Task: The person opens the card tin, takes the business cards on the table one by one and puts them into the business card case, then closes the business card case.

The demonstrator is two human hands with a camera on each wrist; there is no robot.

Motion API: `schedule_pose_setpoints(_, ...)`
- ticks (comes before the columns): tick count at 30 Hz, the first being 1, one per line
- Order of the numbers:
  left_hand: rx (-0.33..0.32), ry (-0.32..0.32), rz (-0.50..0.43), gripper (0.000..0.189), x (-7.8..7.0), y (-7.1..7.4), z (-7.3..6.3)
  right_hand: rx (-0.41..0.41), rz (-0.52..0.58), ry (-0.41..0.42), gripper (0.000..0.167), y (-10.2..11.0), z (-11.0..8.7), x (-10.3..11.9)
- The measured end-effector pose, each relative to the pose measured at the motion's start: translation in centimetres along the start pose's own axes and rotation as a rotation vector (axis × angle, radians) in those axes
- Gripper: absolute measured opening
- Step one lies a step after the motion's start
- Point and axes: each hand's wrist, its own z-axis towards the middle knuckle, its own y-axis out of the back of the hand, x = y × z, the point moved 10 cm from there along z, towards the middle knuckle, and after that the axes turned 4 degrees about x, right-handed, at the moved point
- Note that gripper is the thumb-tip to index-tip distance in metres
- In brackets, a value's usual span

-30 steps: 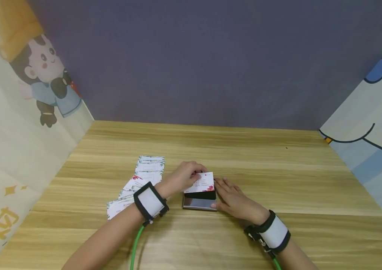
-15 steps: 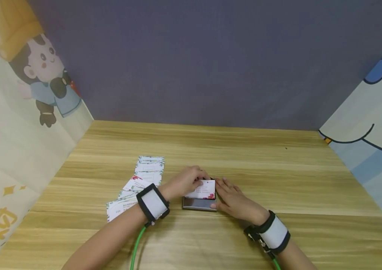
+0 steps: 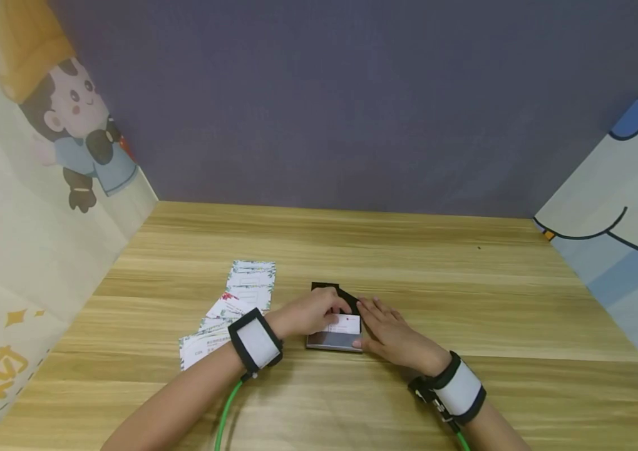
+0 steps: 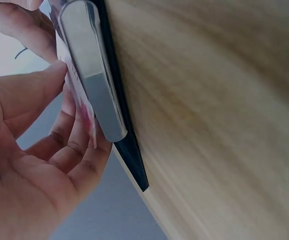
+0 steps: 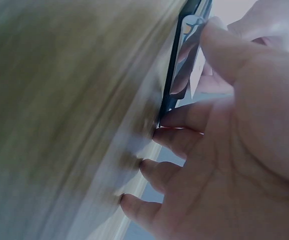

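A silver card case (image 3: 334, 341) with a black inside lies on the wooden table, its black lid laid back on the far side. My left hand (image 3: 306, 312) pinches a white business card (image 3: 348, 324) with thumb and fingers, the card's near part behind the silver front. Red print shows on this card (image 4: 82, 102) in the left wrist view. At the case's right side my right hand (image 3: 400, 339) lies with fingers stretched out, fingertips on the table and lid edge. Its thumb (image 5: 218, 42) touches the silver shell in the right wrist view. The left fingers hide part of the lid.
Several printed cards (image 3: 250, 294) lie overlapped left of the case, partly under the left forearm. Each wrist wears a strap, and a green cable (image 3: 227, 410) trails from the left one. A dark panel (image 3: 341, 113) bounds the table at the back.
My left hand has moved the business card toward me and down, so less of it shows above the silver front and more black lid is uncovered. The right hand stays in place.
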Motion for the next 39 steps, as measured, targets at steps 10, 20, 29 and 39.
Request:
schedule_pose_setpoints(10, 0.017, 0.016, 0.051, 0.027, -0.6, -0.4, -0.5, -0.001, -0.005, 0.002, 0.072, -0.1, 0.0, -0.2)
schedule_pose_setpoints(20, -0.01, 0.023, 0.066, 0.03, -1.0, -0.1, -1.2, -0.018, -0.02, 0.009, 0.071, 0.0, 0.0, -0.2)
schedule_pose_setpoints(29, -0.067, 0.029, 0.072, 0.029, -0.5, 1.4, -2.9, -0.029, -0.021, 0.017, 0.071, 0.0, -0.1, -0.1)
schedule_pose_setpoints(39, -0.171, 0.192, 0.033, 0.032, 2.5, 4.2, -7.2, -0.026, -0.014, 0.023, 0.071, 0.0, -0.1, 0.0)
